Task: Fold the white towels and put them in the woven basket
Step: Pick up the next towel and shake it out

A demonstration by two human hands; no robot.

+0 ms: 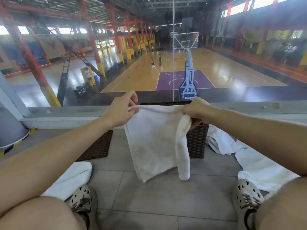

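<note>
From my feed the woven basket [197,141] is mostly hidden behind the hanging towel [152,140], so I can't see inside it. My right arm [249,128] cuts across the loose towels [221,143] on the floor [149,205], and the towel by my left foot [71,178] runs under my left arm [49,156].

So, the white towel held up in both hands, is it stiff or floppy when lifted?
Probably floppy: the towel hangs limp below the left hand and right hand, with its right side curling into a roll. It is likely light, since it hangs from the grip at its top edge alone.
</note>
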